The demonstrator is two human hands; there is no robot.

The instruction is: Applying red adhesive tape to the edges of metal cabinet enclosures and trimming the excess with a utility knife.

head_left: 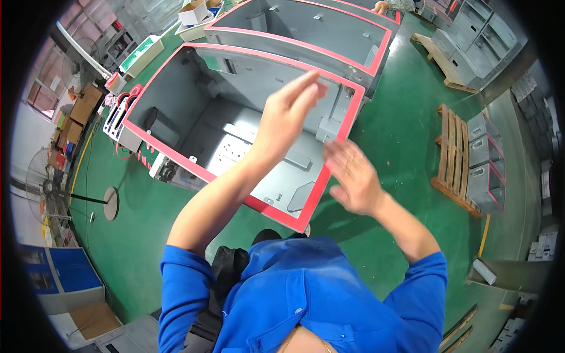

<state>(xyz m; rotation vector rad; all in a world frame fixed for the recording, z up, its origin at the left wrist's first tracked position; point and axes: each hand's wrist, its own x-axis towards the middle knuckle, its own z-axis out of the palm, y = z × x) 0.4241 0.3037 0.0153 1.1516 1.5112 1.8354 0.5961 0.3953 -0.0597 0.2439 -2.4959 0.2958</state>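
Red-edged grey metal cabinet [241, 88] sits right in front of the person, its open side facing up and a red border strip [273, 213] running round the rim. Above the opening, the left hand [288, 115] has its fingers stretched out close together, with nothing visible in its grasp. The right hand [356, 179], blurred at the fingers, is spread flat at the right-hand side of the rim, likewise holding nothing visible; whether it touches the strip, I cannot tell. Just beyond stands a second grey cabinet [329, 26] with a similar red edge, and near the top another person's hand [381, 7] shows. On the green floor [400, 147] to the right, a wooden pallet [450, 153] lies beside small grey metal boxes [485, 182]. Well off to the left is a pedestal fan [50, 188].
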